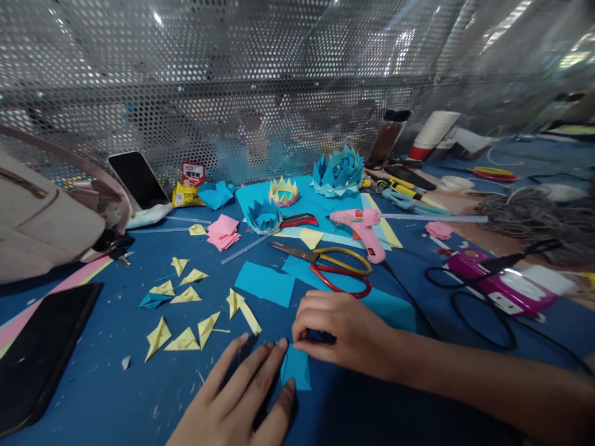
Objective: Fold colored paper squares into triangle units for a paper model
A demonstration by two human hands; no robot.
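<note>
A small blue piece of paper (297, 371) with a crease lies on the table between my hands. My right hand (332, 325) pinches its upper edge, thumb and forefinger together. My left hand (242, 396) rests with its fingers spread, its fingertips at the left side of the same paper. Left of it lie several folded yellow paper triangles (186, 339) and one blue folded triangle (154, 300). Just beyond my right hand are scissors (341, 267) with red and yellow handles, lying partly over blue paper sheets (264, 284).
Behind stand a blue paper lotus (338, 173), a smaller blue one (263, 218) and a yellow paper ring (284, 193). A pink glue gun (360, 226) trails a black cord towards a purple power strip (504, 285). A phone (139, 179) leans at the left; a black tablet (44, 359) lies nearer.
</note>
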